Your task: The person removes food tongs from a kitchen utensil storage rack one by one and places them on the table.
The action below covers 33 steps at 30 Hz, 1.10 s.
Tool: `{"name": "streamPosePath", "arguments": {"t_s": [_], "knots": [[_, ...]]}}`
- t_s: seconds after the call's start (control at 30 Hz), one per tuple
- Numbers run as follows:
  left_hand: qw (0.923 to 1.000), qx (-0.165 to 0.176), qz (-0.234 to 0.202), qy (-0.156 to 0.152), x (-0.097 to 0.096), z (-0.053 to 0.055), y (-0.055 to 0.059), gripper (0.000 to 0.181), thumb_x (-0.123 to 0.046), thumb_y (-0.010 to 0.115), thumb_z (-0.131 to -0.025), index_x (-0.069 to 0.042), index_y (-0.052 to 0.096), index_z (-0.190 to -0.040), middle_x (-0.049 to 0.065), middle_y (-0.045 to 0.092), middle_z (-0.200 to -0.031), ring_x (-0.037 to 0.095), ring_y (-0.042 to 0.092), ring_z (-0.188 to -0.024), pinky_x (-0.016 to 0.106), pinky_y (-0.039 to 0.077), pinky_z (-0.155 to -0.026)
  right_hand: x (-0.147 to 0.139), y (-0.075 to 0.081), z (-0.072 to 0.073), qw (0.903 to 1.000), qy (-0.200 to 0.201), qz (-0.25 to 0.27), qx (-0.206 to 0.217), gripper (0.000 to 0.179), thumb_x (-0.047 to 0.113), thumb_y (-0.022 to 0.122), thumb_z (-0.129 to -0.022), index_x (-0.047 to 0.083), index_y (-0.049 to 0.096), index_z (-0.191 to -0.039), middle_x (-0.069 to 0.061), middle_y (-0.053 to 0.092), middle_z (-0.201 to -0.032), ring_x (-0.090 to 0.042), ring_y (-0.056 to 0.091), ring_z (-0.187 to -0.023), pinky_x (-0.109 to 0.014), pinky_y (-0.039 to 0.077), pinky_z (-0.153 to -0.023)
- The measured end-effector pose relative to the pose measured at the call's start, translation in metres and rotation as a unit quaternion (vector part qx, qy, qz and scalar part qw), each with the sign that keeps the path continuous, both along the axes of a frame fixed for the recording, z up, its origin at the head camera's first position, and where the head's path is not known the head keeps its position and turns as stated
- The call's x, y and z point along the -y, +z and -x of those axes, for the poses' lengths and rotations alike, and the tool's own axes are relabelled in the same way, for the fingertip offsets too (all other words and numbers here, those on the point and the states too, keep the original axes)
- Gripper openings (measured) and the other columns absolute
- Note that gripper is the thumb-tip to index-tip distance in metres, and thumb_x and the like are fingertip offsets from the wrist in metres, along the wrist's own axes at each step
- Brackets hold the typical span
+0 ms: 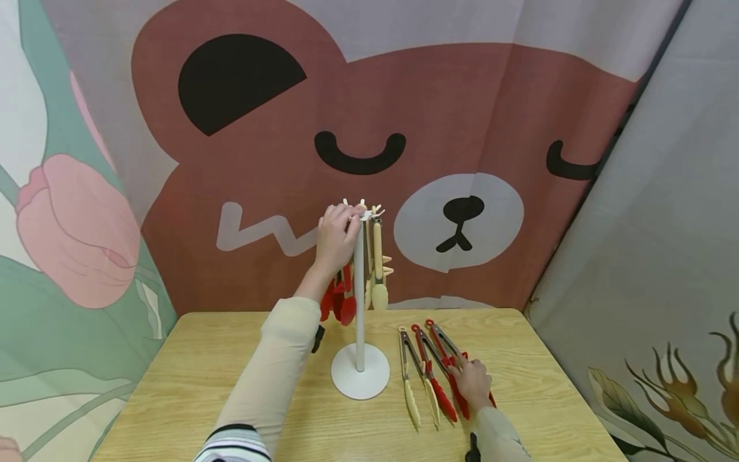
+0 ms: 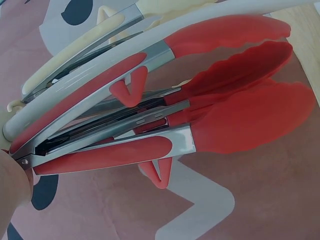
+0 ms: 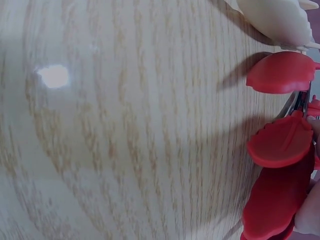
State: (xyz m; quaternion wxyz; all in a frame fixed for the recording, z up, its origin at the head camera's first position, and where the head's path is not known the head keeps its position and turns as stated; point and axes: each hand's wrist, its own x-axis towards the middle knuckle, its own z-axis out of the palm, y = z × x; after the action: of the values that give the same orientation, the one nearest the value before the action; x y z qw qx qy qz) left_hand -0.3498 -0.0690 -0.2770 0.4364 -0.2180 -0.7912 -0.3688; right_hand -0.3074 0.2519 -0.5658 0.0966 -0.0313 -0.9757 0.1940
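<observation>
A white stand (image 1: 360,308) with a round base and hooks on top stands on the table. My left hand (image 1: 337,234) is at its top, the fingers bent over the hooks and the thumb at the side. Red tongs (image 2: 235,117) and cream tongs (image 2: 75,50) hang from the stand, seen close in the left wrist view. On the table, my right hand (image 1: 473,382) grips the rightmost red tongs (image 1: 446,338) near the middle. Its fingers only partly show at the right wrist view's edge. Just left lie another pair of red tongs (image 1: 426,350) and cream tongs (image 1: 408,359).
The wooden table (image 1: 231,372) carries the stand and the loose tongs. Behind it hangs a curtain (image 1: 260,173) with a bear print; a grey curtain (image 1: 646,212) closes off the right side. A small black object (image 1: 317,339) shows beside the left forearm.
</observation>
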Motion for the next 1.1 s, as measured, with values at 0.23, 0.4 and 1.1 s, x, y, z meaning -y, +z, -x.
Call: {"name": "streamPosePath", "arguments": {"t_s": [0.23, 0.4, 1.1], "knots": [[1.0, 0.003, 0.004, -0.001, -0.0004, 0.0004, -0.0002, 0.028, -0.013, 0.042, -0.088, -0.004, 0.067, -0.099, 0.008, 0.062, -0.095, 0.023, 0.049, -0.087, 0.038, 0.038, -0.071, -0.0009, -0.0008, 0.0003, 0.9997, 0.007, -0.018, 0.013, 0.048, 0.028, 0.057, -0.086, 0.004, 0.049, -0.127, -0.026, 0.053, -0.097, -0.041, 0.049, -0.088, -0.054, 0.038, -0.066], [1.0, 0.005, 0.004, -0.004, -0.0009, 0.0005, -0.0002, 0.028, -0.012, 0.042, -0.089, -0.004, 0.067, -0.1, 0.008, 0.061, -0.095, 0.023, 0.048, -0.087, 0.037, 0.038, -0.071, -0.0014, -0.0017, 0.001, 0.9996, 0.008, -0.014, 0.021, 0.048, 0.028, 0.055, -0.087, 0.002, 0.049, -0.127, -0.028, 0.052, -0.099, -0.042, 0.048, -0.09, -0.054, 0.037, -0.066], [0.9998, 0.008, 0.007, 0.015, -0.0041, -0.0038, -0.0008, 0.029, -0.013, 0.042, -0.089, -0.003, 0.067, -0.099, 0.009, 0.062, -0.097, 0.024, 0.049, -0.091, 0.039, 0.038, -0.073, -0.0066, -0.0035, 0.0026, 0.9986, 0.015, -0.009, 0.05, 0.046, 0.027, 0.051, -0.089, 0.002, 0.047, -0.127, -0.027, 0.051, -0.101, -0.043, 0.047, -0.093, -0.057, 0.038, -0.069]]}}
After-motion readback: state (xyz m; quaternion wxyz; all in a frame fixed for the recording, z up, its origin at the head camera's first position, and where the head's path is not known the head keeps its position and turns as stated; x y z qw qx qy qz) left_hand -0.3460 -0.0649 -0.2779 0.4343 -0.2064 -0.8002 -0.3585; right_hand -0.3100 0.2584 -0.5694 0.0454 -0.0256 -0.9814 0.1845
